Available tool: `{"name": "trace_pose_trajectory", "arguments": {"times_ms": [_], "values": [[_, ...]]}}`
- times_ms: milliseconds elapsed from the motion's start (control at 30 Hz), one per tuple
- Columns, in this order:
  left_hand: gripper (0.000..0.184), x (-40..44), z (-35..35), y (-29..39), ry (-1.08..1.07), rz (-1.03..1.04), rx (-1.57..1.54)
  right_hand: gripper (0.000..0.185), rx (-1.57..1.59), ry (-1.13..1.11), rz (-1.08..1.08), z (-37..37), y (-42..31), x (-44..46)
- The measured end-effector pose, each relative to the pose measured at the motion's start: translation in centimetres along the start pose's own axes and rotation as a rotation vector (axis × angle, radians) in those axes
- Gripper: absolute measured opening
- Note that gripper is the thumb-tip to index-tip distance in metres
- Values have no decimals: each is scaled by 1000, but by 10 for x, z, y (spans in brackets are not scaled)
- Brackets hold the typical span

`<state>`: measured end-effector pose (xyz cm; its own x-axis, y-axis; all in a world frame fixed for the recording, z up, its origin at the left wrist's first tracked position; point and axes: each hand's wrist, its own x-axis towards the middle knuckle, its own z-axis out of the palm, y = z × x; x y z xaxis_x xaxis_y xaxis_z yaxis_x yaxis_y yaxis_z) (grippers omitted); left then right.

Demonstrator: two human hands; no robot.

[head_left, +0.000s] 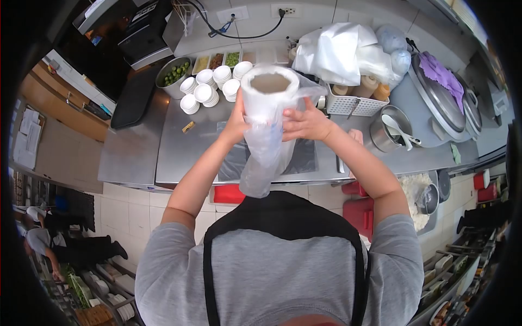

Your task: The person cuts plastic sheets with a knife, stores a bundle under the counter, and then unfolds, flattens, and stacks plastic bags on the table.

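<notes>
A thick roll of clear plastic bags [255, 111] is held up over the front of the steel counter, its hollow core facing me. My left hand [237, 123] is closed around the roll's left side, its fingers partly hidden behind it. On the other side, my right hand [306, 123] grips the roll and its loose film, with the fingers bent against the plastic. A loose length of film hangs down from the roll towards my apron. Dark flat sheets [299, 157] lie on the counter beneath.
Stacked white lidded cups [206, 93] and a pot of limes [175, 75] stand at the back left. To the right are a white basket of bottles [356, 103], a steel pot with utensils [391, 133] and large lids [443, 98]. Other people [60, 239] work at far left.
</notes>
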<state>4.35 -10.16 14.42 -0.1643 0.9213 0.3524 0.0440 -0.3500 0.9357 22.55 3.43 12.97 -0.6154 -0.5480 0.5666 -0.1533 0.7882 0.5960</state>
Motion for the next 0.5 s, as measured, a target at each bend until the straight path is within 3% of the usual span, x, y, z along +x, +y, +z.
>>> {"name": "trace_pose_trajectory", "arguments": {"times_ms": [100, 167, 233, 333, 400, 467, 500], "values": [[117, -20, -5, -6, -18, 4, 27, 36, 30, 33, 62, -6, -27, -1], [121, -31, -7, -9, -54, 33, 120, 37, 94, -96, 76, -13, -48, -2], [120, -39, -17, -22, -47, -27, 87, 35, 206, -89, 151, -28, -63, 9], [116, -43, -13, 3, -24, 44, 35, 31, 376, 149, 449, -62, -57, 30], [116, -49, -18, 3, 1, 40, 48, 42, 329, 356, 842, -63, -44, 22], [109, -58, -18, 10, 74, 35, 126, 57, 570, 555, 1366, -44, -23, 11], [109, -65, -20, 13, 78, 33, 127, 57, 575, 553, 1366, -36, -16, 5]]}}
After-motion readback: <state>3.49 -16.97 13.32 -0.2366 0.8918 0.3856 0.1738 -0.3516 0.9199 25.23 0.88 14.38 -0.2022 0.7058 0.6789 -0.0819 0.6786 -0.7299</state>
